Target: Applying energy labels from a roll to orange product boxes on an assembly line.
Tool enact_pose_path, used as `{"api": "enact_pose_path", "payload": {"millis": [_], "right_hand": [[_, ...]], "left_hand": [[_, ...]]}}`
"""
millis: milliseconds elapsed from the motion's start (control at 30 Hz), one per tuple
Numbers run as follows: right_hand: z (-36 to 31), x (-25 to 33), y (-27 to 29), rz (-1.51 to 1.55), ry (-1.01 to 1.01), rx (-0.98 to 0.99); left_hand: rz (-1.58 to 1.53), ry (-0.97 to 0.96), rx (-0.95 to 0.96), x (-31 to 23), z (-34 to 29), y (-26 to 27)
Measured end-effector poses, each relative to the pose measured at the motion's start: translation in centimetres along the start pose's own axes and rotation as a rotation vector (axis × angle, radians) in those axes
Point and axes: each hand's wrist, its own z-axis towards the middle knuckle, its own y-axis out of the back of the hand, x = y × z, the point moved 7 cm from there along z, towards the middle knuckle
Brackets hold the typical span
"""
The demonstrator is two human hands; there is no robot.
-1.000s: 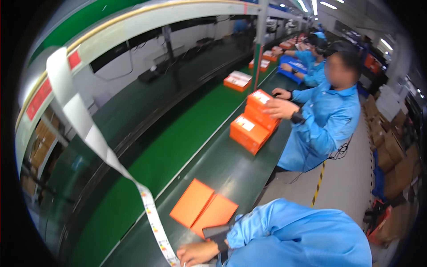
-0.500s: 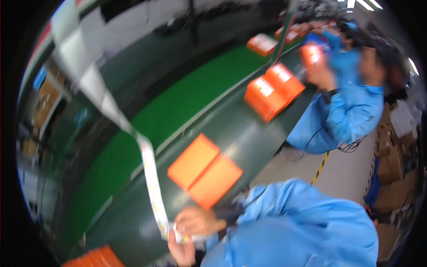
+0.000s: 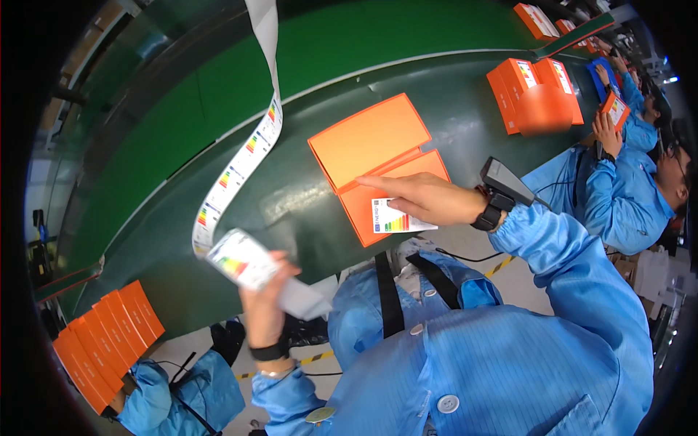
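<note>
My left hand point(image 3: 263, 304), partly smeared by motion, grips a white label strip point(image 3: 231, 178) printed with coloured bars. The strip hangs down from the top of the view and bends round to the hand, its loose backing trailing past the fingers. My right hand point(image 3: 429, 200) has its index finger stretched out, with a single white label point(image 3: 389, 218) held at the other fingers. This label overlaps the near orange box point(image 3: 355, 218); whether it touches the surface I cannot tell. A second orange box point(image 3: 371, 142) lies right behind, side by side with the first.
Two upright orange boxes point(image 3: 509, 98) stand on the dark green conveyor point(image 3: 313, 211) at right. A row of orange boxes point(image 3: 109, 334) leans at lower left, by a blue-sleeved person point(image 3: 182, 392). Another co-worker point(image 3: 625, 189) holds an orange box at right. A dark device point(image 3: 505, 182) sits beside my right wrist.
My hands, together at the strip before, are now apart: the right has moved over the near orange box with a single label, the left stays on the strip. The view has turned.
</note>
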Motion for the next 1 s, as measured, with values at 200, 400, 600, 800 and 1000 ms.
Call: {"api": "enact_pose_path", "payload": {"millis": [200, 400, 600, 800, 1000], "right_hand": [[3.0, -1.1, -2.6, -0.170, 0.073, 0.095], [4.0, -1.4, -3.3, -0.345, 0.066, 0.150], [4.3, -0.3, -3.0, -0.312, 0.126, 0.121], [4.5, -0.6, -3.4, -0.354, 0.140, 0.102], [4.6, -0.7, -3.4, -0.348, 0.104, 0.119]], "left_hand": [[-0.185, 0.142, 0.060, 8.5, 1.8, -7.2], [-0.245, 0.138, 0.082, 9.4, 2.9, -9.4], [-0.171, 0.105, 0.039, 10.0, 3.4, -9.1], [-0.077, 0.118, -0.001, 9.8, 3.4, -8.9], [-0.095, 0.121, 0.010, 9.8, 3.4, -8.8]]}}
